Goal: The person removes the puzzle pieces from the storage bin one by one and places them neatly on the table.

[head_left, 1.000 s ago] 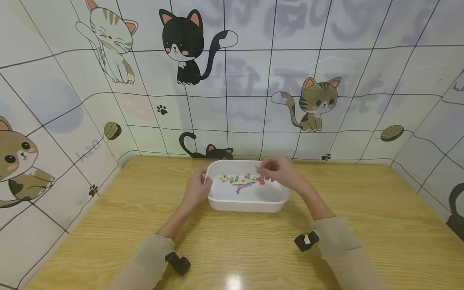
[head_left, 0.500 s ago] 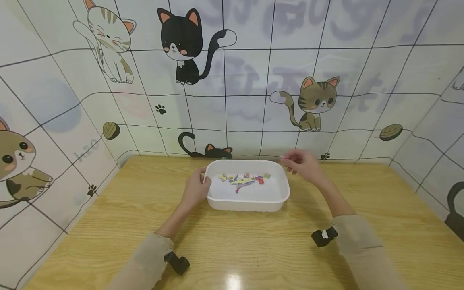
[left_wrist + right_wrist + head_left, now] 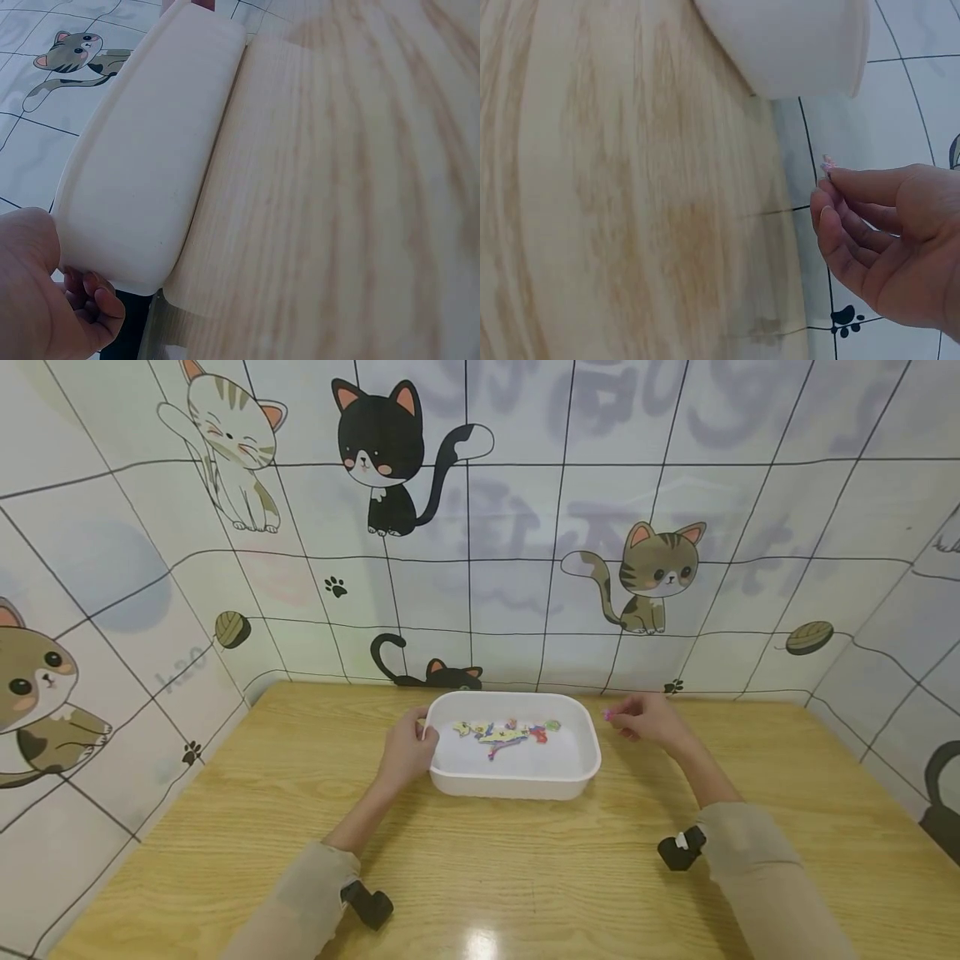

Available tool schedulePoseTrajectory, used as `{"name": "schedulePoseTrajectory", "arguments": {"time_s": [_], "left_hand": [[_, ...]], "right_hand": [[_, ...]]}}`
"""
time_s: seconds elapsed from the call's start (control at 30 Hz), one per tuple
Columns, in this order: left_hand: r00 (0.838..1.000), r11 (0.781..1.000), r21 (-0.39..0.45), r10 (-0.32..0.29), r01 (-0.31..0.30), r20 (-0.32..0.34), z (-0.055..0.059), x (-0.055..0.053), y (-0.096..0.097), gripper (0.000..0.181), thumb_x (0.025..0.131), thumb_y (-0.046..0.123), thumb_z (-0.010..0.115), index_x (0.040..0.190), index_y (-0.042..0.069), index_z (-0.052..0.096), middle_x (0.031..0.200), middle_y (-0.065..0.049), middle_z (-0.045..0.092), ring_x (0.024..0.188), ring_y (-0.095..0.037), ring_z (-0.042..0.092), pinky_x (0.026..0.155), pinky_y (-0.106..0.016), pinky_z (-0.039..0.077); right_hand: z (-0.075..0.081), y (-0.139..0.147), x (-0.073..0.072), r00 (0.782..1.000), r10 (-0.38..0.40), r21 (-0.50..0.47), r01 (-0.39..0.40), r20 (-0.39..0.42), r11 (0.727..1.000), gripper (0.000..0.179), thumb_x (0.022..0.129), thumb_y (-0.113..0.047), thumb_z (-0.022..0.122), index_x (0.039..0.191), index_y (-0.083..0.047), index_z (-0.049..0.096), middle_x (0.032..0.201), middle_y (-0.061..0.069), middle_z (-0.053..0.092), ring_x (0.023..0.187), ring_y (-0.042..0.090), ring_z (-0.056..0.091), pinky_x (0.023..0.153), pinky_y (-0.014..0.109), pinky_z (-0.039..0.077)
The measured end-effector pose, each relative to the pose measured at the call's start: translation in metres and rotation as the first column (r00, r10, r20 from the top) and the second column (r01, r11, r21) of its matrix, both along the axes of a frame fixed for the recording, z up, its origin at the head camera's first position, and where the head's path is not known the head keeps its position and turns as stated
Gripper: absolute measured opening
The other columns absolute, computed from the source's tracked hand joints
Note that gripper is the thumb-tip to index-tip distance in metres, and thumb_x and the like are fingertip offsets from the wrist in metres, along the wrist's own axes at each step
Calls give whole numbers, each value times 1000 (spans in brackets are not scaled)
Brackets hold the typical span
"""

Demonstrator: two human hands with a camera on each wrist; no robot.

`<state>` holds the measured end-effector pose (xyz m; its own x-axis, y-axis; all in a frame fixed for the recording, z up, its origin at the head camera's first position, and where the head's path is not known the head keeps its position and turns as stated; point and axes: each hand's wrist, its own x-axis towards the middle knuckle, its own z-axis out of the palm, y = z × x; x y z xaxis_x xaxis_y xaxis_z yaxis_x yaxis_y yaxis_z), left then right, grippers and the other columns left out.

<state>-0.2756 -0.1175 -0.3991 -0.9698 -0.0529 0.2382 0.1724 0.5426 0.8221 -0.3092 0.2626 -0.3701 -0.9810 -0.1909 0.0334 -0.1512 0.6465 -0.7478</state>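
Observation:
My left hand (image 3: 408,747) grips the left end of a white plastic tub (image 3: 512,787), thumb over the rim; the left wrist view shows its fingers (image 3: 91,296) curled against the tub's outer wall. Inside the tub lie small flat colourful pieces (image 3: 502,737), mostly yellow, with red, blue and green ones; their exact kind is too small to tell. Beyond the tub's right end, my right hand (image 3: 651,721) pinches a tiny pink piece (image 3: 608,715) between thumb and fingertips. That pink piece also shows at the thumb tip (image 3: 831,172) in the right wrist view.
The tub stands near the back edge of a wooden table (image 3: 465,860). A white wall sheet (image 3: 517,593) with grid lines and cartoon cats rises behind the table and along both sides. Each sleeve carries a black wrist camera (image 3: 681,848).
My right hand has moved from over the tub to the right, past its rim, and then lower, carrying the pink piece out. A green piece has come into sight. My left hand stays put.

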Motion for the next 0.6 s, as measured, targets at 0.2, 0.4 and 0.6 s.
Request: {"name": "schedulePoseTrajectory", "arguments": {"time_s": [0.2,0.4,0.6], "left_hand": [[1000,1000,4,4,-4,-1,-1,0,0,40,93,3,54,132,-8,58,76,-7,48,66,-18,44,57,-29,38],[1000,1000,8,9,-8,-8,-3,0,-1,40,94,3,55,132,-7,58,76,-6,48,66,-18,44,56,-28,37],[1000,1000,16,1,-1,-12,-2,0,0,40,93,3,54,132,-8,58,76,-6,48,66,-18,44,56,-28,38]], "right_hand": [[-8,7,-4,996,-51,100,44,66,994,27,96,-19,68,99,8,70,79,11,68,71,19,62,64,32,54],[-15,9,-6,991,-74,110,62,113,992,27,95,-19,69,99,7,69,85,12,69,74,19,65,67,32,57],[-17,8,-5,991,-85,120,72,102,990,26,96,-18,68,99,8,69,83,12,67,70,18,63,64,31,56]]}}
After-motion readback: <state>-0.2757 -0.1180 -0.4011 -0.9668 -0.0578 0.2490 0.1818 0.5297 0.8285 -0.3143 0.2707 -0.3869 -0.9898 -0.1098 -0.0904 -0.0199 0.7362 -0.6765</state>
